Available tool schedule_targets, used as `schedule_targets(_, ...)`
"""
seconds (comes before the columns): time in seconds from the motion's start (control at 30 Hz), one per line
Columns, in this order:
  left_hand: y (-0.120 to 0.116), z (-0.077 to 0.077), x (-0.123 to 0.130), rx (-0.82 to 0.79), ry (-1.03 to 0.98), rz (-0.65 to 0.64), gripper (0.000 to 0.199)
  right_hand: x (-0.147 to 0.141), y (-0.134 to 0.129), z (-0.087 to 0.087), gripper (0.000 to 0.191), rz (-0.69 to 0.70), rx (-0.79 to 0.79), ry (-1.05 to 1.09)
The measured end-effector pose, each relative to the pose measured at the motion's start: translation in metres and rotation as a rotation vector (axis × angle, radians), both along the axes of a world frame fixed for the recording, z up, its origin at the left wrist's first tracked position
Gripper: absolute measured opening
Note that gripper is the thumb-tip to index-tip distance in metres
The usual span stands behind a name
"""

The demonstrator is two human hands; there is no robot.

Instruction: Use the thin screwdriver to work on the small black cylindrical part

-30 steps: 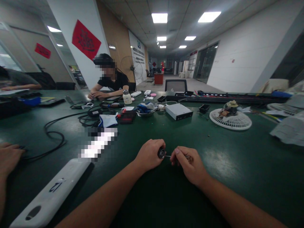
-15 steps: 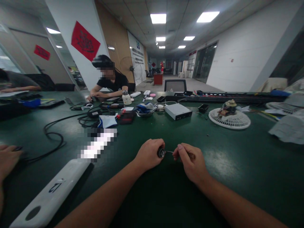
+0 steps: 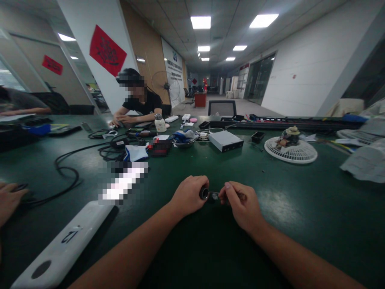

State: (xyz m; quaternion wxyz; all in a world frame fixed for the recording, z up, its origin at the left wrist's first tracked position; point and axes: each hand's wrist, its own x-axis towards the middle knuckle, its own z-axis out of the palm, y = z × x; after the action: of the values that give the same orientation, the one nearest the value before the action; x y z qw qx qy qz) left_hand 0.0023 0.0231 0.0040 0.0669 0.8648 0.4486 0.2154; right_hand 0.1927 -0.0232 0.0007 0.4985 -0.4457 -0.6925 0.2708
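Near the middle of the green table [image 3: 186,168], my left hand [image 3: 190,196] is closed round a small dark cylindrical part [image 3: 204,193], whose round open end faces me. To its right my right hand [image 3: 240,200] pinches a thin metal tool [image 3: 215,192] that points left toward the cylinder. Its handle is mostly hidden by my fingers. A small dark piece with a light face [image 3: 214,197] shows just below the tool, between the hands. Whether it touches the tool cannot be made out.
A white device marked 12 [image 3: 69,241] lies left of my forearm. Farther back are a silver drive box [image 3: 225,140], a white fan grille [image 3: 290,152], black cables [image 3: 64,168] and a bottle [image 3: 160,123]. Another person's hand [image 3: 10,200] is at the left edge.
The small dark piece with a light face now shows between my hands, and the cylinder's end looks hollow where something filled it before. Both hands have barely moved.
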Motion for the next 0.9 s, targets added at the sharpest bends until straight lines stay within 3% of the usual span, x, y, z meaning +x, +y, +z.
schedule_targets(0.2, 0.0, -0.001, 0.001, 0.01, 0.009, 0.022, 0.009, 0.0, -0.001, -0.002, 0.041, 0.049, -0.003, 0.066)
schedule_targets(0.37, 0.002, -0.003, -0.001, 0.001, -0.034, 0.088, 0.012, 0.005, 0.005, -0.006, 0.04, -0.092, -0.094, 0.324)
schedule_targets(0.43, 0.003, -0.004, -0.001, -0.005, -0.047, 0.09, 0.013, 0.005, 0.01, -0.006, 0.037, -0.134, -0.147, 0.209)
schedule_targets(0.57, 0.004, -0.005, -0.002, 0.011, -0.042, 0.094, 0.019, 0.004, 0.017, -0.007, 0.013, -0.152, -0.117, -0.266)
schedule_targets(0.63, 0.004, -0.005, -0.002, 0.018, -0.041, 0.1, 0.021, 0.003, 0.017, -0.008, 0.008, -0.126, -0.121, -0.398)
schedule_targets(0.9, 0.004, -0.006, -0.002, 0.018, -0.024, 0.078, 0.021, 0.005, 0.018, -0.007, 0.015, -0.009, -0.161, -0.298)
